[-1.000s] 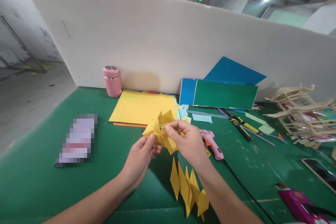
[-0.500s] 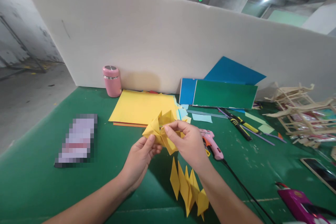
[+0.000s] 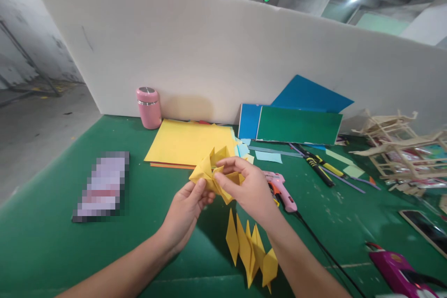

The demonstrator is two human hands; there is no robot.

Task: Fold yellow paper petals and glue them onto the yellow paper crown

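Note:
A yellow folded-paper piece (image 3: 204, 171) with several pointed flaps is held above the green table. My left hand (image 3: 190, 205) pinches its lower left side between thumb and fingers. On its right side, my right hand (image 3: 246, 186) has thumb and fingertips closed on a flap near the middle; the palm hides part of the paper. Below the hands lie several yellow folded diamond-shaped paper pieces (image 3: 249, 251). Just right of my right hand rests a pink glue gun (image 3: 284, 191), partly covered by the hand.
Yellow paper sheets (image 3: 188, 142) lie behind the hands, near a pink flask (image 3: 149, 108). Cutters (image 3: 319, 167), paper scraps (image 3: 268, 156) and a wooden stick model (image 3: 401, 149) are on the right. Nearer me are a phone (image 3: 424, 230) and a magenta device (image 3: 394, 270). A blurred item (image 3: 104, 186) lies left.
My right thumb and fingers have shifted slightly left on the flap, and the fingers are a bit more curled. My left hand keeps its hold on the paper.

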